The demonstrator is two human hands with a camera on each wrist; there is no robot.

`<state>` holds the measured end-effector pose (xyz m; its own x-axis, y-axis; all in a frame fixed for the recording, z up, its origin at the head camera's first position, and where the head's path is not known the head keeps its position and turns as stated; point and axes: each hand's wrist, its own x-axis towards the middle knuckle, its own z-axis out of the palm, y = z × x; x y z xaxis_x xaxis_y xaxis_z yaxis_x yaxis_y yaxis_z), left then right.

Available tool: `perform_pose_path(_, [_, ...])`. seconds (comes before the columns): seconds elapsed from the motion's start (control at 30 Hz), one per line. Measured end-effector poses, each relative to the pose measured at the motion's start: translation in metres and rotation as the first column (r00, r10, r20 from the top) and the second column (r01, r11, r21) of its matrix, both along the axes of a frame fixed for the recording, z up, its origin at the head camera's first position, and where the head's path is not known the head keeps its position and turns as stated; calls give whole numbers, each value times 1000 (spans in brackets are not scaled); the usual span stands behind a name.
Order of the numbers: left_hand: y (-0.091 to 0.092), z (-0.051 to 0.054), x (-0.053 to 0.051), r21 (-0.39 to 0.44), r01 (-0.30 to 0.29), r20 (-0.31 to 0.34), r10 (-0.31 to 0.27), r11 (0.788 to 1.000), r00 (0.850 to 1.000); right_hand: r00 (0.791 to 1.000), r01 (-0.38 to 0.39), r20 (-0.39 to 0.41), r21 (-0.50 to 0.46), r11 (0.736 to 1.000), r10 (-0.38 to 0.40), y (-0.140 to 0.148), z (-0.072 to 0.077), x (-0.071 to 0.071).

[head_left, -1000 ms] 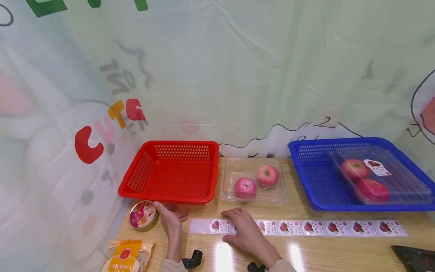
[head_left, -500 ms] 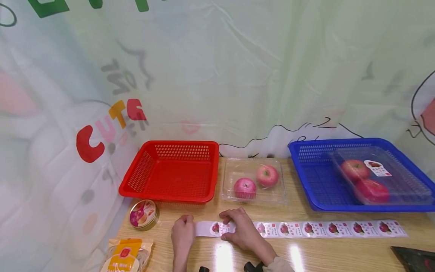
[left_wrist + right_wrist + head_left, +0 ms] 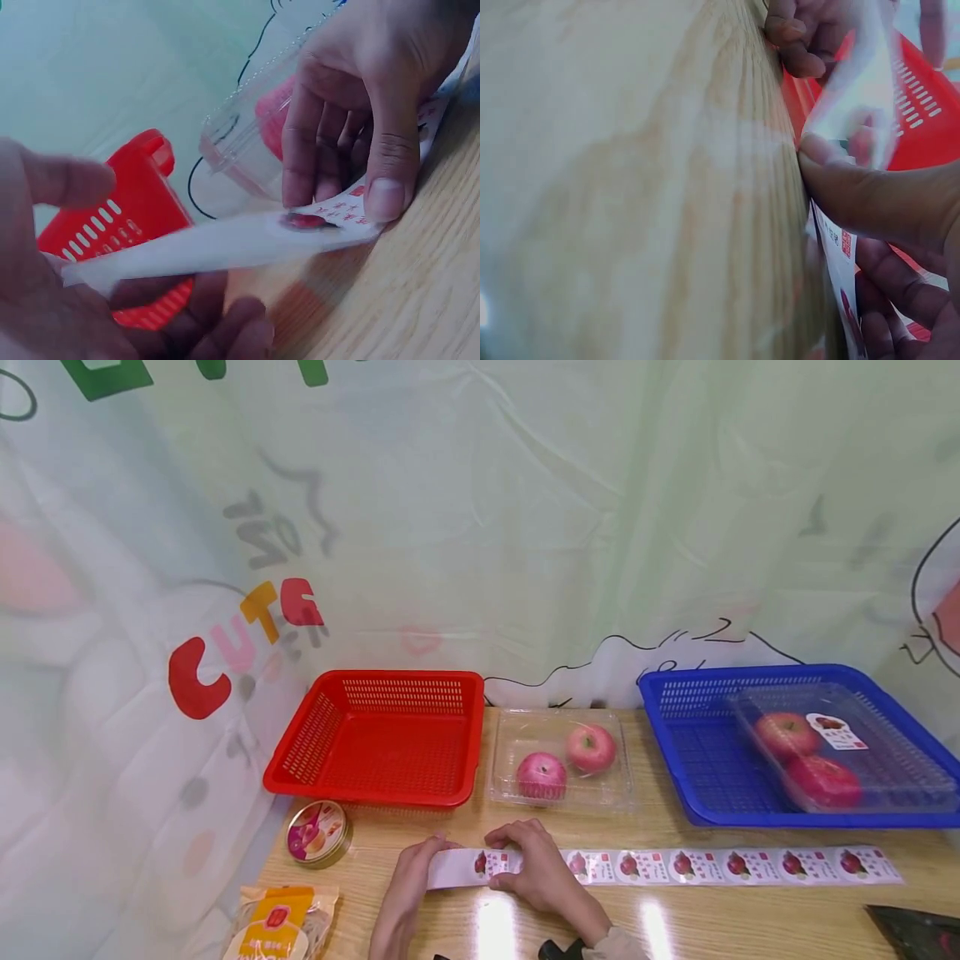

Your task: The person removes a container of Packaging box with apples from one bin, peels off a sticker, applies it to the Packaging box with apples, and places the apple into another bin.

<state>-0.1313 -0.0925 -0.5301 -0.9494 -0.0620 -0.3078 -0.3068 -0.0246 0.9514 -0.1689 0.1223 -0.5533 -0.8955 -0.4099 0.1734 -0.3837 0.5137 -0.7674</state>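
A long strip of white labels (image 3: 682, 866) printed with red fruit lies across the table. Its left end is lifted and blurred in the left wrist view. There my left hand (image 3: 408, 877) has the strip's end lying against the palm; the fingers are beneath it and the thumb (image 3: 71, 182) stands apart above it. Farther along, my right hand (image 3: 536, 872) holds the strip by its two long edges, thumb (image 3: 387, 196) at the near edge and fingers at the far one. Part of the strip is hidden under this hand.
Behind the hands stand a red basket (image 3: 405, 752), a clear box (image 3: 510, 735) with two apples, and a blue basket (image 3: 697, 760) containing another labelled box of apples (image 3: 840, 781). At left are a round tin (image 3: 317, 833) and an orange-labelled packet (image 3: 277, 927). A black item (image 3: 911, 927) lies at right.
My left hand has come from beside the tin to the strip's left end, first with curled fingers, now more spread. That end has risen off the table. The right hand has barely moved.
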Motion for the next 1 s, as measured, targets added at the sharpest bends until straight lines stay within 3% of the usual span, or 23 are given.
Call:
perform_pose_path(0.13, [-5, -4, 4, 188, 48, -51, -39, 981, 998, 1000, 2, 24, -7, 1000, -1, 0, -1, 0])
perform_pose_path(0.23, [-9, -7, 6, 354, 90, -104, -56, 931, 993, 1000, 1, 24, -21, 1000, 0, 0, -1, 0])
perform_pose_path(0.3, [-12, -10, 9, 414, 126, -137, -75, 902, 988, 1000, 4, 28, -27, 1000, -4, 0, -1, 1])
perform_pose_path(0.37, [-15, -13, 10, 423, 173, -170, -109, 889, 979, 999, 9, 36, -36, 999, -8, 0, -1, 0])
perform_pose_path(0.5, [-15, -19, 11, 320, 225, -169, -179, 920, 969, 999, 21, 39, -34, 999, -20, 0, -1, 0])
perform_pose_path(0.63, [-9, -22, 10, 231, 178, -103, -158, 957, 982, 999, 25, 32, -27, 999, -24, -1, 0, 0])
perform_pose_path(0.73, [-6, -22, 9, 233, 116, -78, -100, 966, 992, 999, 26, 30, -31, 999, -25, -1, 0, 1])
perform_pose_path(0.87, [-4, -21, 8, 314, 28, -69, -7, 949, 998, 999, 34, -26, -52, 998, -35, -3, 4, 2])
perform_pose_path(1.0, [-3, -19, 6, 416, -53, -63, 86, 908, 994, 985, -3, -169, -129, 992, -19, -7, 11, 3])
